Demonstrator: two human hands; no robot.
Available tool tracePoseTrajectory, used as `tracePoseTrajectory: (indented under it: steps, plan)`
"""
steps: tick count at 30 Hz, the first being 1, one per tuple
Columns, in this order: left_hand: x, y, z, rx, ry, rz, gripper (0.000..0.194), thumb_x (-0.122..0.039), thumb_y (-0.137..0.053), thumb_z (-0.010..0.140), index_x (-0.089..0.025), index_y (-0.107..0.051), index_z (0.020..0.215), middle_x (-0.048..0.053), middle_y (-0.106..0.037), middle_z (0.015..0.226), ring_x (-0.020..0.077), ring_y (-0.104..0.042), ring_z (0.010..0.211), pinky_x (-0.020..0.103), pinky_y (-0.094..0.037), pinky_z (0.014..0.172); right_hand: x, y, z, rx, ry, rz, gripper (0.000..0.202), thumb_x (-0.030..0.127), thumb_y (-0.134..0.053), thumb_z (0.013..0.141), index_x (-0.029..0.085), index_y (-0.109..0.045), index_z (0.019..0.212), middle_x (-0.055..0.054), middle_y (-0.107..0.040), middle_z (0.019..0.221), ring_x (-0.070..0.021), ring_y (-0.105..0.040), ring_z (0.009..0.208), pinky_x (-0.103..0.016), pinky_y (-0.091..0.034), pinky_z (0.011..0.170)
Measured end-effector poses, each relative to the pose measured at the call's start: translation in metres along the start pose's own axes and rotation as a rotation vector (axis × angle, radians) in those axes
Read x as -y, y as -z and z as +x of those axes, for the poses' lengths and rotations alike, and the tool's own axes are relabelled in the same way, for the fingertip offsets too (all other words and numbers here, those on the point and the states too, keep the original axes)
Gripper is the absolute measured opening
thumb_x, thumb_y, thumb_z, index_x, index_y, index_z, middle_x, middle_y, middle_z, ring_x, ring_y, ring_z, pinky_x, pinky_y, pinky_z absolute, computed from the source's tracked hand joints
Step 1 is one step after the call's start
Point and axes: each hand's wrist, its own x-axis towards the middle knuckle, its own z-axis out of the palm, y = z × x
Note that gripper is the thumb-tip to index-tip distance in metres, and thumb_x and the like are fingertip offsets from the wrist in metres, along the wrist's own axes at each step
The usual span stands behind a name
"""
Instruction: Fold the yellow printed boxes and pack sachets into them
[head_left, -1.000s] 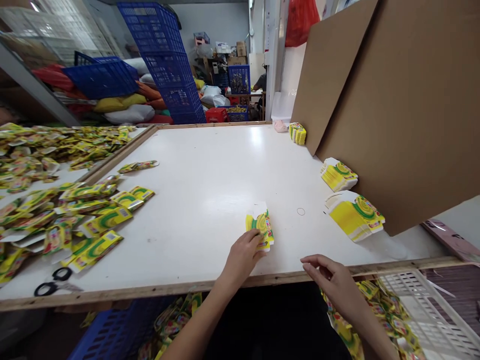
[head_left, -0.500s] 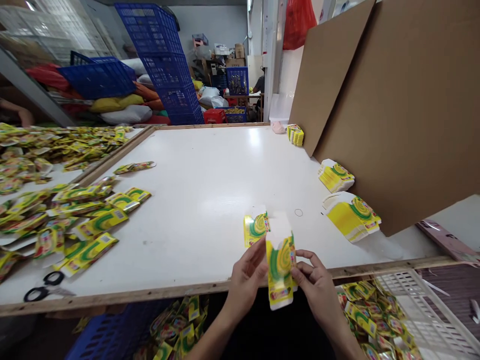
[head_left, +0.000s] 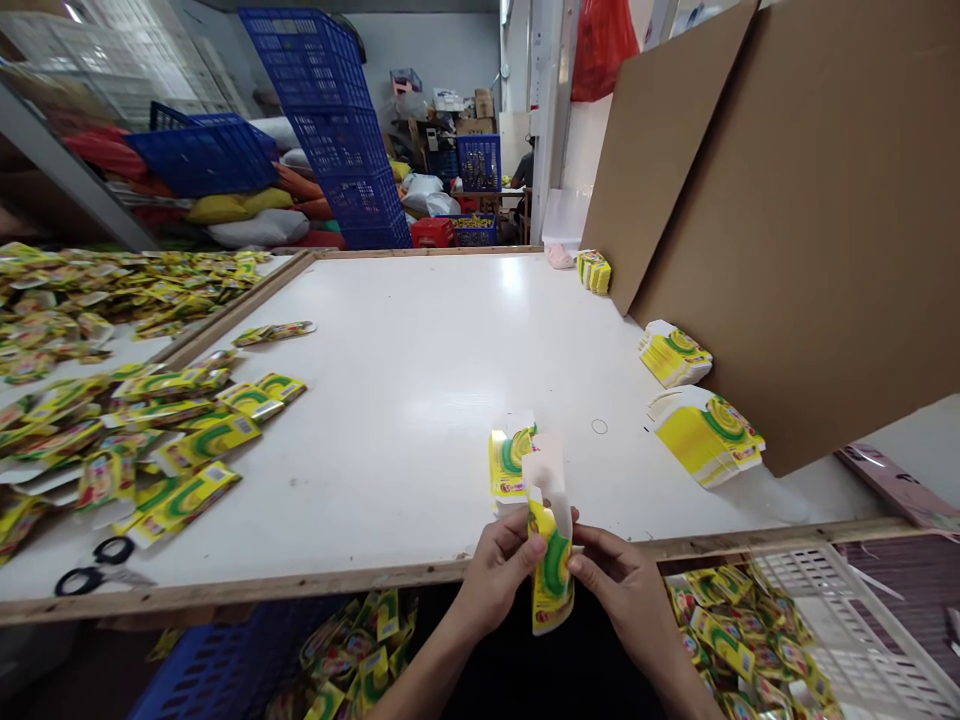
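A small yellow and green printed carton (head_left: 553,565) is held upright at the table's front edge, its white top flap standing up and its sides partly spread into a box shape. My left hand (head_left: 499,570) grips its left side, thumb on the front. On the right side, the thumb and fingers of my right hand (head_left: 607,570) pinch the carton's edge. Just behind it, more flat cartons (head_left: 508,460) lie on the white table (head_left: 390,450). Stacks of flat cartons (head_left: 705,435) rest farther right.
Filled-looking cartons (head_left: 180,440) are heaped at the left, near black-handled scissors (head_left: 105,568). Cardboard sheets (head_left: 810,220) lean along the right side. Below the front edge are a blue crate (head_left: 217,665) and a white crate (head_left: 847,610) beside piled cartons. Blue crates (head_left: 330,130) stand stacked behind.
The carton has gone from flat and face-on to turned and partly opened into a box shape. Both hands have closed in around it, and the view has shifted slightly.
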Motion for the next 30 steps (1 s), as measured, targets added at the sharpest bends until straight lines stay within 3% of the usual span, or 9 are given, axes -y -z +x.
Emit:
tracePoseTrajectory:
  steps: [7, 11, 14, 16, 19, 22, 24, 28, 30]
  plan:
    - [-0.004, -0.017, 0.0, -0.151, 0.01, 0.193, 0.034, -0.043, -0.056, 0.089, -0.015, -0.062, 0.108, 0.01, -0.071, 0.105, 0.0231, -0.066, 0.093, 0.031, -0.053, 0.079, 0.001, -0.006, 0.0, -0.024, 0.021, -0.059, 0.032, 0.046, -0.063, 0.084, 0.017, -0.063, 0.07, -0.003, -0.065, 0.068, -0.0174, -0.058, 0.065, -0.027, -0.049, 0.062]
    - [-0.01, -0.019, -0.003, -0.193, -0.034, 0.223, 0.052, -0.031, -0.063, 0.086, -0.025, -0.035, 0.13, 0.006, -0.071, 0.103, 0.0174, -0.066, 0.084, 0.029, -0.052, 0.077, -0.004, -0.002, 0.002, -0.102, 0.078, -0.112, 0.029, 0.045, -0.064, 0.084, 0.019, -0.062, 0.097, -0.001, -0.063, 0.075, -0.0148, -0.053, 0.061, -0.025, -0.046, 0.059]
    - [-0.019, -0.014, -0.009, -0.101, -0.02, 0.204, 0.056, -0.029, -0.063, 0.086, -0.027, -0.032, 0.134, 0.007, -0.068, 0.108, 0.017, -0.066, 0.086, 0.03, -0.051, 0.08, -0.004, 0.005, 0.0, -0.061, 0.143, -0.122, 0.048, 0.042, -0.062, 0.086, 0.022, -0.049, 0.128, -0.005, -0.064, 0.093, -0.0138, -0.053, 0.062, -0.024, -0.046, 0.059]
    - [-0.025, -0.009, -0.014, -0.01, 0.029, 0.184, 0.052, -0.028, -0.063, 0.086, -0.025, -0.04, 0.132, 0.007, -0.068, 0.105, 0.0181, -0.065, 0.089, 0.031, -0.05, 0.081, -0.002, 0.01, -0.003, 0.035, 0.149, -0.149, 0.044, 0.041, -0.058, 0.089, 0.022, -0.052, 0.128, -0.004, -0.064, 0.091, -0.014, -0.054, 0.064, -0.023, -0.045, 0.058]
    - [-0.027, -0.003, -0.021, 0.104, 0.139, 0.122, 0.04, -0.026, -0.069, 0.082, -0.021, -0.052, 0.117, 0.003, -0.067, 0.089, 0.0168, -0.064, 0.082, 0.028, -0.048, 0.075, 0.005, 0.016, -0.007, 0.183, 0.133, -0.21, 0.026, 0.04, -0.053, 0.092, 0.022, -0.065, 0.105, -0.001, -0.063, 0.078, -0.0141, -0.054, 0.065, -0.023, -0.043, 0.057]
    - [-0.022, -0.003, -0.025, 0.192, 0.184, 0.075, 0.026, -0.025, -0.073, 0.078, -0.019, -0.054, 0.095, 0.0, -0.063, 0.084, 0.0134, -0.061, 0.076, 0.023, -0.044, 0.068, 0.011, 0.018, -0.009, 0.243, 0.155, -0.283, 0.031, 0.04, -0.049, 0.094, 0.02, -0.067, 0.079, -0.001, -0.061, 0.071, -0.0151, -0.056, 0.066, -0.024, -0.043, 0.06]
    - [-0.02, -0.005, -0.026, 0.204, 0.167, 0.064, 0.027, -0.026, -0.071, 0.08, -0.02, -0.052, 0.097, 0.001, -0.063, 0.088, 0.0133, -0.061, 0.078, 0.023, -0.044, 0.069, 0.011, 0.018, -0.009, 0.217, 0.205, -0.327, 0.035, 0.04, -0.049, 0.094, 0.02, -0.067, 0.073, -0.002, -0.061, 0.071, -0.0166, -0.059, 0.069, -0.025, -0.044, 0.063]
    - [-0.02, -0.01, -0.024, 0.127, 0.137, 0.092, 0.063, -0.028, -0.067, 0.084, -0.028, -0.031, 0.135, 0.007, -0.067, 0.102, 0.0183, -0.065, 0.086, 0.031, -0.048, 0.08, 0.003, 0.015, -0.006, 0.065, 0.199, -0.204, 0.028, 0.04, -0.053, 0.092, 0.022, -0.065, 0.109, -0.005, -0.067, 0.085, -0.0189, -0.063, 0.076, -0.027, -0.049, 0.069]
    - [-0.019, -0.01, -0.022, 0.099, 0.123, 0.141, 0.06, -0.029, -0.067, 0.084, -0.026, -0.036, 0.135, 0.009, -0.067, 0.106, 0.0195, -0.066, 0.087, 0.032, -0.049, 0.081, 0.0, 0.016, -0.004, 0.01, 0.186, -0.159, 0.037, 0.04, -0.054, 0.092, 0.023, -0.058, 0.125, -0.006, -0.068, 0.093, -0.0199, -0.064, 0.082, -0.029, -0.05, 0.073]
